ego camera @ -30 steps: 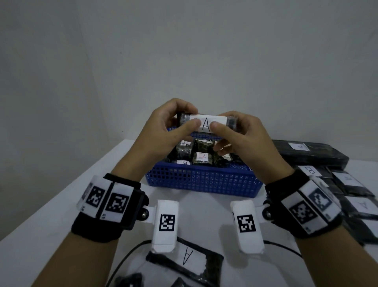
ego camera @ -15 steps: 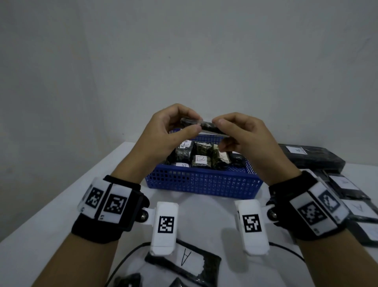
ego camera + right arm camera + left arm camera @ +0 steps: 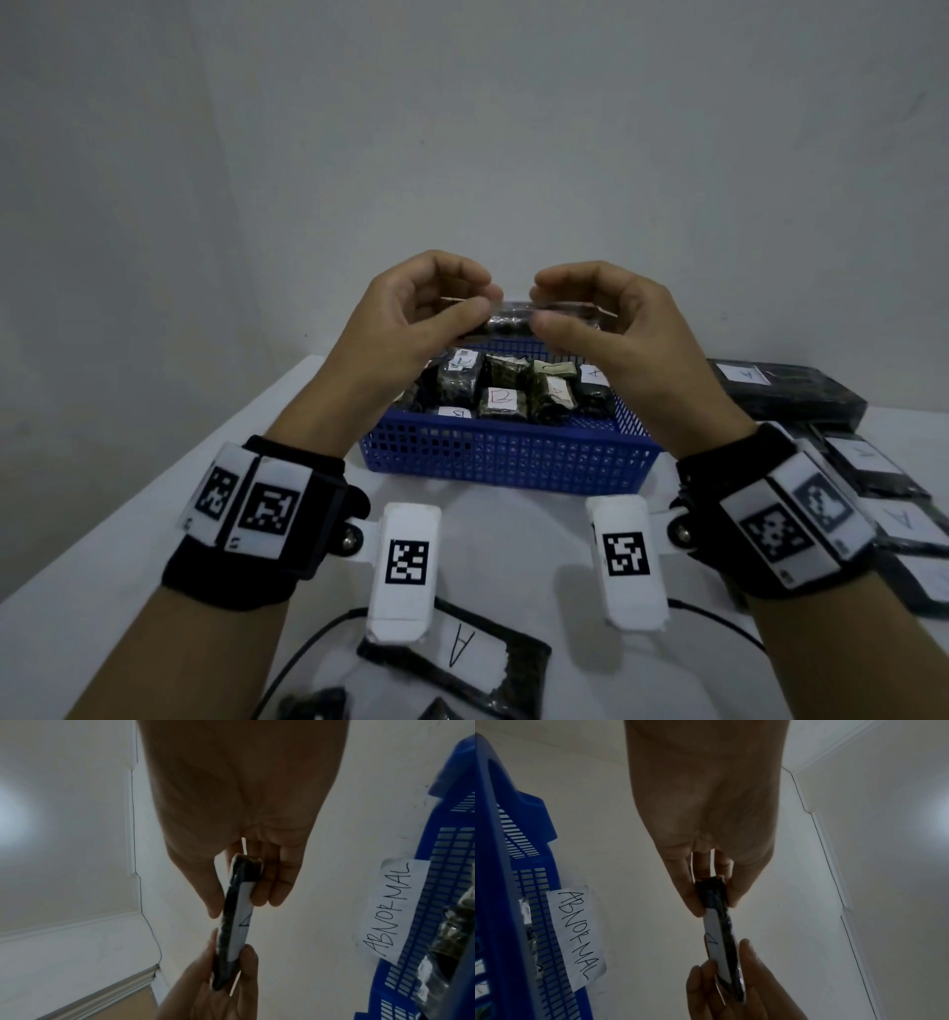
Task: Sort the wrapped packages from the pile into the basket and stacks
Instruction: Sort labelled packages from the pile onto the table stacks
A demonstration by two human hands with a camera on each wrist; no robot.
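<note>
Both hands hold one thin black wrapped package (image 3: pixel 513 321) edge-on in the air above the blue basket (image 3: pixel 506 457). My left hand (image 3: pixel 436 308) pinches its left end and my right hand (image 3: pixel 575 308) pinches its right end. The wrist views show its white label marked A (image 3: pixel 714 941) (image 3: pixel 243 921) between thumb and fingers. The basket carries a paper tag reading ABNORMAL (image 3: pixel 576 935) and holds several wrapped packages (image 3: pixel 500 390). Another package labelled A (image 3: pixel 457 652) lies on the white table (image 3: pixel 102 565) near me.
Flat black packages with white labels lie in stacks at the right (image 3: pixel 873 493), with a larger black pack (image 3: pixel 780 390) behind them. A black cable (image 3: pixel 308 642) runs across the table near the front. A plain wall stands close behind the basket.
The package has been turned from label facing me to edge-on, flat, between both hands. Both hands rose slightly above the basket.
</note>
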